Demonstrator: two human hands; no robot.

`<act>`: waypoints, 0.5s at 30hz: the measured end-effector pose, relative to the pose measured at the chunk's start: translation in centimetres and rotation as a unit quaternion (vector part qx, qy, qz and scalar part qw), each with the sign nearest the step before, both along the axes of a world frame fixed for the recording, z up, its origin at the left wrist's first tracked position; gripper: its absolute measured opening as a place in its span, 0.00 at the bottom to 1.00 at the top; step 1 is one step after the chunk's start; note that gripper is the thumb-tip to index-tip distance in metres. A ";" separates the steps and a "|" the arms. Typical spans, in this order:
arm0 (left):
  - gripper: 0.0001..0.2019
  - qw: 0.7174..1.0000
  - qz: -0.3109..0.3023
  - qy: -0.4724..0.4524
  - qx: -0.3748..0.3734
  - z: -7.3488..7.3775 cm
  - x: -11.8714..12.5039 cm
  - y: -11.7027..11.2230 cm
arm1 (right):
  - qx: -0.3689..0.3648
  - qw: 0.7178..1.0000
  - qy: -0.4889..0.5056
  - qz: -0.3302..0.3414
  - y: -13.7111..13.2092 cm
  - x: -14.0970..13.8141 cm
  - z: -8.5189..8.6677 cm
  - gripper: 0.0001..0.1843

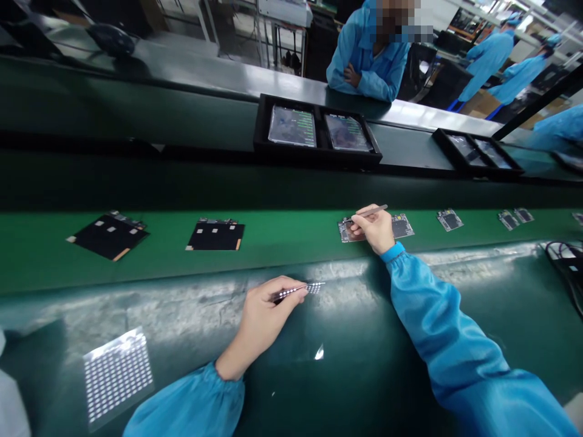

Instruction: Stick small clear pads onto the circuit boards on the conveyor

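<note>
My right hand [374, 230] is closed around a pair of tweezers [374, 210], its fingers over a circuit board [401, 227] on the green belt. The hand hides the middle of that board, and the tweezers' tip is too small to make out. Lower and to the left, my left hand [268, 309] pinches a sticker sheet [314, 288] with rows of pale dots, held above the dark green bench. A larger clear sheet of round white stickers [119, 376] lies flat on the bench, left of my left sleeve.
Two black panels with pale patches, one nearer [215, 235] and one farther left [109, 235], lie on the belt [291, 243]. Smaller boards [450, 220] lie rightward. Beyond stand black trays [319, 155] holding clear-wrapped items. A person [368, 60] leans on the far ledge. Cables [567, 267] are at right.
</note>
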State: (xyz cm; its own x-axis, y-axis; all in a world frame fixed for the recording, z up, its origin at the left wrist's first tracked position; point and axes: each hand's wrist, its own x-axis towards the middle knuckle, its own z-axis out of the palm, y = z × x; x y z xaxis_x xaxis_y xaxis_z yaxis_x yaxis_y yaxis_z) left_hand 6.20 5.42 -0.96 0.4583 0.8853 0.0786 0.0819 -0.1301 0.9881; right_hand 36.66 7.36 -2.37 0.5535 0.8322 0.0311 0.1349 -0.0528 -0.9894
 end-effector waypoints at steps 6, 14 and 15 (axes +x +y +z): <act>0.03 1.000 -0.003 0.002 0.004 0.1 0.0 0.1 | -0.010 1.000 -0.009 -0.009 -0.1 0.2 0.2 0.17; 0.03 1.000 0.000 0.007 0.006 0.0 0.0 0.1 | -0.042 0.922 -0.381 0.050 -2.5 1.0 3.2 0.13; 0.03 1.000 0.001 0.006 0.005 0.0 0.1 0.1 | -0.077 0.881 -0.460 0.078 -2.8 0.9 3.3 0.16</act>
State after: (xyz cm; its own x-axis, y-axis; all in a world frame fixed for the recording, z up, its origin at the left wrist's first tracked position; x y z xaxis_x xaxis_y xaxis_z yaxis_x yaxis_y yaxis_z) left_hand 6.25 5.48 -0.99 0.4581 0.8852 0.0812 0.0943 -0.1392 0.9858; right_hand 37.58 4.52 0.91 0.2321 0.9295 0.2865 0.8935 -0.0873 -0.4405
